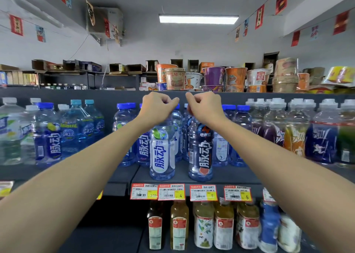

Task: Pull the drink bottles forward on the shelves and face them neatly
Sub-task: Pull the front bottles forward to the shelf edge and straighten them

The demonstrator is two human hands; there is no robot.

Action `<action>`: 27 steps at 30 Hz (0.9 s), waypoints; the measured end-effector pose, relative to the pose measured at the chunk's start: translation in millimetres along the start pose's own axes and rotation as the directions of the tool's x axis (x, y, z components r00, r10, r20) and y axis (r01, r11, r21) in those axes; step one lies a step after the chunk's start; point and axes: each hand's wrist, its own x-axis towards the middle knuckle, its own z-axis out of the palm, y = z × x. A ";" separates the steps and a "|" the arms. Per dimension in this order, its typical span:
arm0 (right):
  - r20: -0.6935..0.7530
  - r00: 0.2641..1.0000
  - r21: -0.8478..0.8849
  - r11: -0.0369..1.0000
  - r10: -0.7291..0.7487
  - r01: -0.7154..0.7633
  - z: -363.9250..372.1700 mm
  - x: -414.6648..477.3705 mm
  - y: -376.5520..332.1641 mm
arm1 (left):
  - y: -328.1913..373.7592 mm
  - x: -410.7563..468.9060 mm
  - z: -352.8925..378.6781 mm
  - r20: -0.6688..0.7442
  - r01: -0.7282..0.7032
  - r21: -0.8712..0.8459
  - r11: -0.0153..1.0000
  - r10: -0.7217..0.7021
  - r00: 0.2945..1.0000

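Observation:
Two drink bottles stand at the front edge of the dark shelf. One is a clear-blue bottle with a white label. The other is a bottle with a dark label. My left hand grips the top of the white-label bottle, fingers curled over its cap. Over the cap of the dark-label bottle, my right hand curls the same way. Both caps are hidden by the hands. Further blue-capped bottles stand behind and beside these two, set further back.
White-capped bottles with purple, orange and blue drinks fill the shelf at right. Water bottles stand at left. Price tags hang along the shelf edge. Tea bottles sit on the shelf below. Noodle cups stack above.

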 end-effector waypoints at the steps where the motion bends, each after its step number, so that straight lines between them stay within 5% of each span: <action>1: -0.001 1.000 0.022 1.000 0.003 -0.003 2.3 -1.7 -4.3 | 1.6 -1.5 1.9 -0.011 -0.012 -0.011 1.000 0.012 1.000; 5: -0.061 0.996 0.154 0.986 0.071 -0.061 5.0 -15.4 -10.6 | 0.7 -17.5 6.4 -0.084 0.027 -0.176 0.984 -0.042 0.996; 8: -0.006 0.993 0.210 0.971 0.114 -0.111 7.6 -39.9 -2.0 | -13.3 -49.6 12.1 -0.014 0.157 -0.247 0.956 -0.165 0.986; 13: 0.230 0.970 0.158 0.981 0.079 -0.117 5.1 -98.8 32.6 | -49.0 -122.0 19.2 0.236 0.226 -0.148 0.963 -0.187 0.954; 17: 0.538 0.827 -0.040 0.985 0.164 -0.169 -0.2 -138.1 63.1 | -72.8 -145.8 11.7 0.416 0.186 0.005 0.982 -0.171 0.893; 27: 0.542 0.821 -0.035 0.981 0.181 -0.193 1.8 -140.4 64.9 | -80.1 -129.2 10.2 0.485 0.153 0.051 0.987 -0.158 0.860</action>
